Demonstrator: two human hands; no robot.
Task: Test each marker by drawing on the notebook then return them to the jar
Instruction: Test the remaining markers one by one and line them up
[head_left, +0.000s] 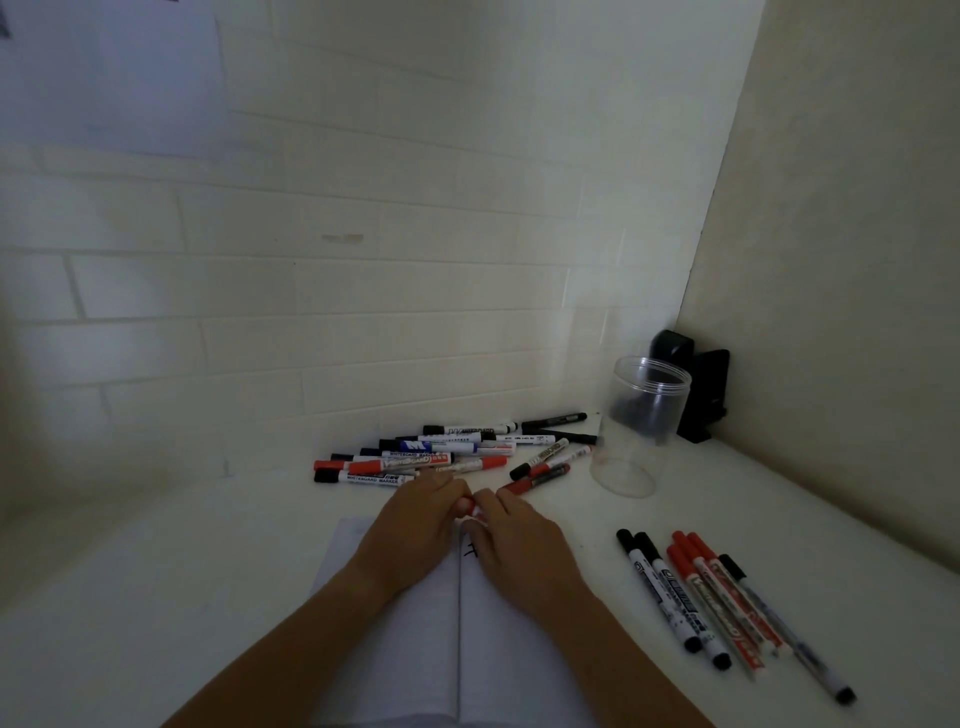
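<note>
A red marker (469, 506), judged light, stiff and smooth-barrelled, is pinched above the open notebook (519, 623) between the left hand (415, 525) and right hand (519, 540), and is best gripped at cap and mid-barrel.

Red marker (470, 506) pinched between both hands above the open notebook (410, 623); clear jar (641, 426) stands upright, markers heaped behind (441, 457), 7 more (711, 603) lying right.
</note>
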